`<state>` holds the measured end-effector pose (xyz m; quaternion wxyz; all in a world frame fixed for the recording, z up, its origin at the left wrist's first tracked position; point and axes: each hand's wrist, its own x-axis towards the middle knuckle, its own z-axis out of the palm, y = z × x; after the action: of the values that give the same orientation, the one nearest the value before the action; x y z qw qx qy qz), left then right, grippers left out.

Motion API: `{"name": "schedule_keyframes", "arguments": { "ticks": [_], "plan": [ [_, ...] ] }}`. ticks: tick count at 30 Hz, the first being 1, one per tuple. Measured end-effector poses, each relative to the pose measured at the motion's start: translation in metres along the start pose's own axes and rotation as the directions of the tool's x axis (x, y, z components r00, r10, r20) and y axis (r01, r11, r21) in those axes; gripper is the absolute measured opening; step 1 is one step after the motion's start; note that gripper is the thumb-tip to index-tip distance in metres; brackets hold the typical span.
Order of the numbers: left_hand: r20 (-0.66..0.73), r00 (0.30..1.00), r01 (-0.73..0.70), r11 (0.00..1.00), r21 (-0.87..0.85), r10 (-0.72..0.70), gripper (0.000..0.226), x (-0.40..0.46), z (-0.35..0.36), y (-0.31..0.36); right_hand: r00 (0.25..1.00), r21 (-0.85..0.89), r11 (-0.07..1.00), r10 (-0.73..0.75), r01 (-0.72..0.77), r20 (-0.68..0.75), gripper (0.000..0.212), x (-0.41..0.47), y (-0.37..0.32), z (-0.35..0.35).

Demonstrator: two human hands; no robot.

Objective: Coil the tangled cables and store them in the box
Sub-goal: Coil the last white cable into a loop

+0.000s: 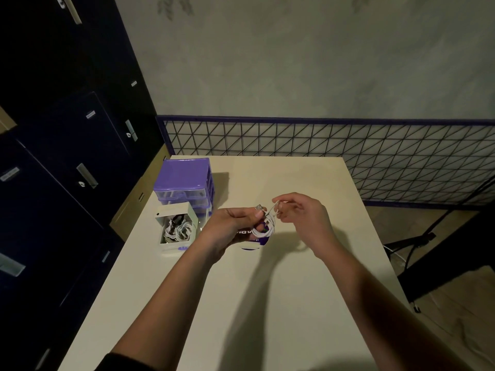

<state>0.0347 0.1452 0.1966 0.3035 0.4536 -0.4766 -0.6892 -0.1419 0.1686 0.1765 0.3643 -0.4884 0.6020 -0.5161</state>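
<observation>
My left hand (pixel 235 220) grips a small coil of white cable (pixel 266 228) above the table, with a plug end sticking up by the thumb. My right hand (pixel 302 212) pinches a loose strand of the same cable just right of the coil. Left of the hands stands an open white box (pixel 187 210) holding several coiled white cables (pixel 178 228) and something dark. A white and purple lid or label (pixel 253 243) lies on the table under the coil, partly hidden by my left hand.
A purple drawer unit (pixel 184 180) stands behind the white box at the table's far left. The cream table (pixel 267 303) ends at a wire grid fence (pixel 321 140). Dark cabinets (pixel 67 143) line the left side; a black stand (pixel 428 250) is on the right.
</observation>
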Motion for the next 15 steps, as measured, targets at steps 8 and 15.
{"name": "schedule_keyframes", "arguments": {
  "ticks": [8, 15],
  "plan": [
    [-0.063, 0.998, -0.021, 1.000, 0.010, 0.021, 0.024, 0.001, 0.004, 0.005, 0.985, 0.224, 0.960, 0.156, -0.168, 0.071, 0.013, -0.004, -0.014, 0.005],
    [-0.068, 0.998, -0.007, 1.000, 0.023, 0.008, 0.023, -0.002, 0.007, 0.004, 0.971, 0.286, 0.928, 0.221, -0.239, 0.094, 0.009, -0.004, -0.011, 0.010]
  ]
}}
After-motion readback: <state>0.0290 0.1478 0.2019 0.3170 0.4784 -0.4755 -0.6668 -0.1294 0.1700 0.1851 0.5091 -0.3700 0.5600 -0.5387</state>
